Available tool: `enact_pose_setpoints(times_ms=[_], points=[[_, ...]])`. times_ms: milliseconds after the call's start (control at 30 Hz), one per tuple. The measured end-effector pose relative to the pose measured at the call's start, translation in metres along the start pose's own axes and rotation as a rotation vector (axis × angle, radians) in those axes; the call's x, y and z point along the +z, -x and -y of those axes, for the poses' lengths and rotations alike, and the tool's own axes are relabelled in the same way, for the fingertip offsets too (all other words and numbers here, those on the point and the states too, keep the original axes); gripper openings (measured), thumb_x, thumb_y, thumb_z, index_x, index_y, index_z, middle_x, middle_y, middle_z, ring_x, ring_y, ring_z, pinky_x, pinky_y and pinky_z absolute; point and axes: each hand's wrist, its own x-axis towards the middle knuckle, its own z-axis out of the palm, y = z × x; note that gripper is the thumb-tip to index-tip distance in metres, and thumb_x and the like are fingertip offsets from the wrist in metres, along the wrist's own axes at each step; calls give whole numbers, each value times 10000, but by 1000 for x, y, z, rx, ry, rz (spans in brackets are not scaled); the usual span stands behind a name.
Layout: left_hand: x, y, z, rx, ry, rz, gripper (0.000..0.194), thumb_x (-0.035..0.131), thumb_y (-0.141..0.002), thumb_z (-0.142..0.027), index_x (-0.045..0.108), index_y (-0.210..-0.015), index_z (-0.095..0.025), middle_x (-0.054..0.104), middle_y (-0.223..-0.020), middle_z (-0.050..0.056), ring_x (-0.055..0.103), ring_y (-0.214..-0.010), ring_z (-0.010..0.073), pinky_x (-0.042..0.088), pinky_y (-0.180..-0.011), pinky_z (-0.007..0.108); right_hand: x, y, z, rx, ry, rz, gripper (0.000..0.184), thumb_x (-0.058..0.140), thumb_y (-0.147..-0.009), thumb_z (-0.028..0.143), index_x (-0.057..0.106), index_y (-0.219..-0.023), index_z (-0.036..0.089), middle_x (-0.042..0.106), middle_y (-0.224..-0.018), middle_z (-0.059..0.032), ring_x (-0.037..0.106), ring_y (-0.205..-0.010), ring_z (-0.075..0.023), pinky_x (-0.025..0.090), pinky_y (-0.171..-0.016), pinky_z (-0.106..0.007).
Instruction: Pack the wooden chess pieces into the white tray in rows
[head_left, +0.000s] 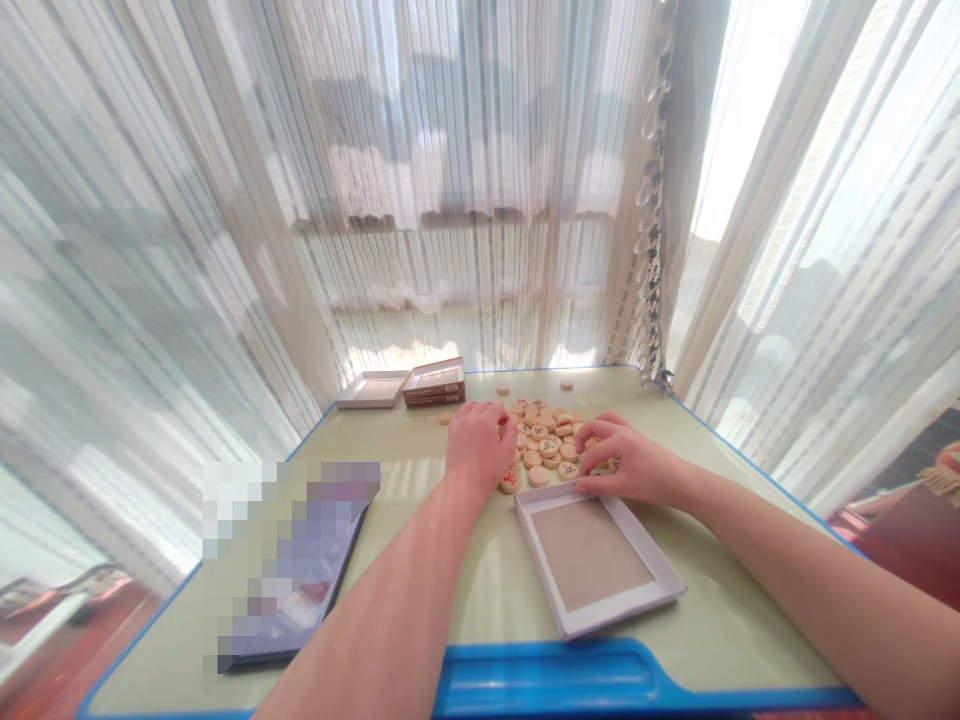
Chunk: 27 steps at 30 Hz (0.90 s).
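Observation:
A heap of round wooden xiangqi pieces point(549, 447), several with red or black characters, lies on the pale green tabletop point(480, 590). My left hand point(481, 445) rests at the heap's left side, fingers bent and thumb apart from them; its fingertips are partly hidden. On the right side, my right hand point(619, 457) has its fingers spread and curved over the outer pieces, with its thumb near the corner of a shallow box tray point(660, 592). That tray sits in front of the heap, showing a bare brown bottom and pale walls.
A pale open box point(373, 390) and a brown box point(435, 385) stand at the back left. Two loose pieces, one of them a wooden disc point(566, 385), lie near the back edge. A dark tablet point(307, 590), partly pixelated, lies left. Blue trim point(551, 678) edges the table; curtains point(480, 250) hang behind.

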Motion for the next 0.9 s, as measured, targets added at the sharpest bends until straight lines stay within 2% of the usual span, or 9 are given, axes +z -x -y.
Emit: enact_pose_setpoints(times_ms=[167, 467, 700, 900], points=[[0, 0, 0, -2, 6, 19, 168, 466, -798, -212, 610, -713, -191, 639, -773, 33, 520, -816, 192, 403, -795, 313, 0, 0, 2, -6, 4, -16, 191, 679, -682, 398, 700, -596, 229, 580, -876, -54, 499, -912, -223, 427, -827, -364], [2, 0, 3, 1, 32, 5, 173, 469, -803, -233, 626, -755, -182, 632, -825, 44, 530, -852, 190, 409, -824, 310, 4, -1, 4, 64, 53, -80, 235, 673, -690, 409, 646, -566, 211, 588, -784, -47, 487, -854, -209, 439, -776, -346], [2, -1, 4, -2, 21, 30, 190, 466, -803, -242, 644, -774, -183, 640, -839, 50, 528, -860, 195, 414, -822, 312, 4, -2, 8, 87, 28, -96, 296, 602, -746, 448, 615, -574, 208, 591, -774, -54, 494, -843, -215, 441, -775, -369], [-3, -1, 3, -47, -36, -12, 205, 467, -795, -251, 654, -744, -186, 638, -827, 56, 512, -860, 210, 403, -846, 339, 2, -3, 4, 72, 21, -117, 236, 586, -763, 417, 665, -664, 218, 639, -832, -55, 522, -897, -225, 429, -821, -374]])
